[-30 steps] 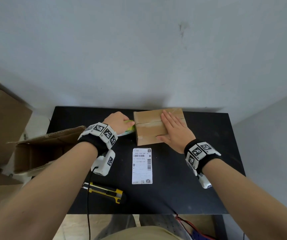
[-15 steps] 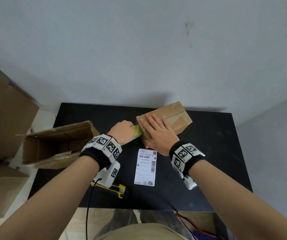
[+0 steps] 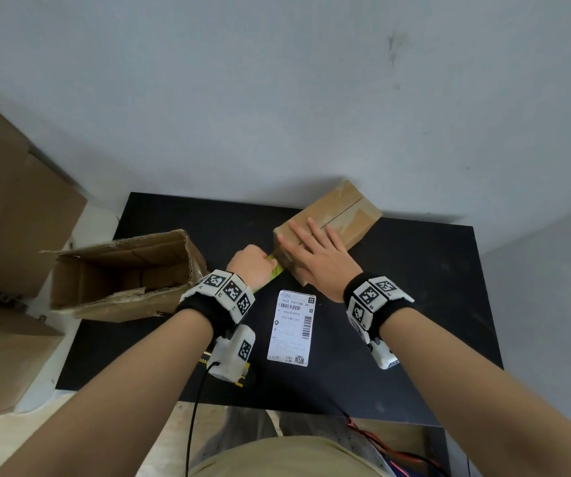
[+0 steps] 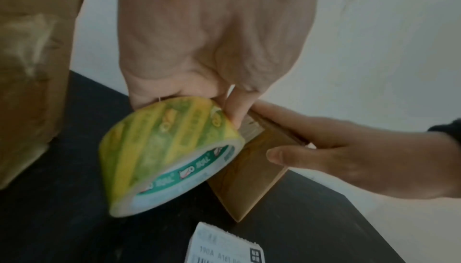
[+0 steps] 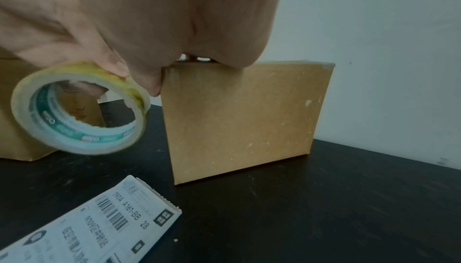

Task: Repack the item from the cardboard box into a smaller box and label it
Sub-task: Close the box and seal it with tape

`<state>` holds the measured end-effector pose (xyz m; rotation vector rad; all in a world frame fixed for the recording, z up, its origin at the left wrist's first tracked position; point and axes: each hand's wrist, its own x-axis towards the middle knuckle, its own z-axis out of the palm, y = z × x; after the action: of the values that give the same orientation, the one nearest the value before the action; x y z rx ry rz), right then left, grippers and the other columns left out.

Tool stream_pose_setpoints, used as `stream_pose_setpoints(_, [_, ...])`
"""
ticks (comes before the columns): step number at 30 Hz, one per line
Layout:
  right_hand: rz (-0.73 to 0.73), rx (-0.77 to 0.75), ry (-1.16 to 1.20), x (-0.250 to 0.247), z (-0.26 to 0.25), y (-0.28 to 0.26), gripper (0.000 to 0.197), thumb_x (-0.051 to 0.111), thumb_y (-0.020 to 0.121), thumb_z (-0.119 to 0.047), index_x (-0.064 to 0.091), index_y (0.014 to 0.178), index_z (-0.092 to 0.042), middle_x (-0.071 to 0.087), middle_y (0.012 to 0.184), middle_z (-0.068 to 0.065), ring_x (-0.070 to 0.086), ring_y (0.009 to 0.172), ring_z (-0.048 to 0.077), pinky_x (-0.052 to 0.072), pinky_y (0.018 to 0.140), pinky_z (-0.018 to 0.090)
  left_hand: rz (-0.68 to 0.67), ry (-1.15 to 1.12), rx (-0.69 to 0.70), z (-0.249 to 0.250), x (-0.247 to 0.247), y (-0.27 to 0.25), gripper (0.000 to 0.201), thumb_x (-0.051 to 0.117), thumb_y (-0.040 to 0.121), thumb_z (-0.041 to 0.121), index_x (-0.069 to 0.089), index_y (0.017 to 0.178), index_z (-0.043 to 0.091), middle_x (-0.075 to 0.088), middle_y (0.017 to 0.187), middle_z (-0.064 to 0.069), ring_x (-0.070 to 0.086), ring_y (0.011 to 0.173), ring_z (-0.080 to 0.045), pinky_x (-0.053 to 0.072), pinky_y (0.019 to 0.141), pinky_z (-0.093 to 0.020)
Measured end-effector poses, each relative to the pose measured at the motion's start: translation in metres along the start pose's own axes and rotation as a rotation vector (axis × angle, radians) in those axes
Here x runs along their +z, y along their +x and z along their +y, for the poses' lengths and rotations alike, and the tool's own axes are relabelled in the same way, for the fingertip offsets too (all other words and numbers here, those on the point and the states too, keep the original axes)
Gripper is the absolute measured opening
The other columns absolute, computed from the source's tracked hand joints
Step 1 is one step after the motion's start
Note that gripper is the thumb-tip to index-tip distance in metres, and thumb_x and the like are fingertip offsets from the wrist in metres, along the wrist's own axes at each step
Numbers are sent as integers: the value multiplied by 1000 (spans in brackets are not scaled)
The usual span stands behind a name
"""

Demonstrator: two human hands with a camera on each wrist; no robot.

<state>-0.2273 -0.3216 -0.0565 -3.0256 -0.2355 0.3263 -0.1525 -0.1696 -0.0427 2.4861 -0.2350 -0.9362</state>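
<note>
Soft, even daylight fills the sharp head view, whose edges bow from the wide lens, while both wrist views are dimmer, grainy, and motion-blurred on the tape roll [image 4: 172,155].

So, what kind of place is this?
Probably a small parcel-packing station: a black table against a bare wall, holding a small box, a tape roll, a shipping label and an opened box.

The small box [image 3: 328,228] is plain brown cardboard, as is the open box [image 3: 122,273]. The tape roll [image 4: 169,153] is printed in yellow and green, with a white-and-teal core. The label [image 3: 292,327] is white with black barcodes. The table [image 3: 414,304] is black.
</note>
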Motion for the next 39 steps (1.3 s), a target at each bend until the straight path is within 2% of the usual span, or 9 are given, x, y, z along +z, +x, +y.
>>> stream_pose_setpoints(3, [9, -18, 36, 0, 2, 0, 67, 42, 97, -25, 2, 149, -34, 0, 159, -1, -5, 146, 29, -3, 116, 45, -46, -59, -4, -5, 8, 3, 31, 46, 96, 28, 67, 101, 6, 66, 101, -14, 62, 96, -30, 45, 79, -34])
stream_pose_setpoints(7, [15, -22, 99, -2, 5, 2, 70, 48, 95, -24, 6, 150, -31, 2, 159, -3, -4, 146, 27, -4, 116, 43, -20, -85, 42, -12, 12, 5, 31, 49, 95, 32, 59, 113, 9, 64, 111, -12, 61, 101, -28, 48, 89, -41])
stream_pose_setpoints(13, [-13, 24, 163, -12, 3, -2, 75, 58, 90, -26, 12, 150, -24, 7, 159, 0, 3, 147, 22, -3, 116, 37, 11, -53, 105, -13, 10, 1, 31, 51, 95, 28, 56, 120, 11, 63, 118, -8, 59, 108, -24, 45, 91, -34])
stream_pose_setpoints(17, [-24, 124, 177, -25, -4, -8, 72, 55, 91, -35, 17, 149, -19, 13, 158, 0, 13, 145, 18, 6, 117, 34, 55, 55, 183, -11, 4, -7, 35, 49, 95, 28, 49, 128, 16, 60, 122, -7, 57, 110, -24, 46, 93, -36])
stream_pose_setpoints(21, [24, 208, 205, -36, -18, -20, 49, 46, 96, -32, 37, 141, -17, 33, 150, 2, 36, 133, 21, 26, 110, 34, 52, 208, 296, -13, -4, -21, 37, 45, 95, 31, 46, 129, 20, 58, 121, -5, 58, 107, -23, 49, 89, -41])
stream_pose_setpoints(24, [79, 269, 218, -41, -40, -35, 39, 44, 97, -27, 46, 134, -15, 44, 139, 1, 49, 118, 23, 39, 98, 34, 113, 330, 369, -21, -7, -40, 33, 42, 95, 35, 49, 122, 18, 57, 115, -6, 57, 102, -24, 50, 81, -40])
stream_pose_setpoints(27, [120, 310, 214, -37, -63, -47, 32, 44, 97, -27, 54, 125, -15, 52, 129, 1, 55, 109, 23, 45, 90, 33, 197, 377, 434, -32, -8, -62, 29, 41, 95, 34, 51, 116, 17, 55, 112, -6, 54, 104, -24, 49, 80, -39])
stream_pose_setpoints(32, [80, 404, 232, -15, -110, -65, 38, 43, 97, -27, 47, 133, -17, 48, 135, -1, 50, 119, 21, 43, 96, 34, 264, 473, 539, -70, -6, -97, 26, 40, 95, 32, 52, 114, 17, 56, 109, -3, 54, 105, -23, 46, 76, -37])
stream_pose_setpoints(39, [35, 427, 263, 21, -180, -77, 39, 42, 97, -27, 46, 134, -16, 48, 135, 2, 50, 120, 25, 44, 95, 37, 143, 556, 509, -143, 3, -124, 24, 40, 96, 30, 53, 111, 17, 57, 109, -4, 54, 104, -23, 47, 78, -37])
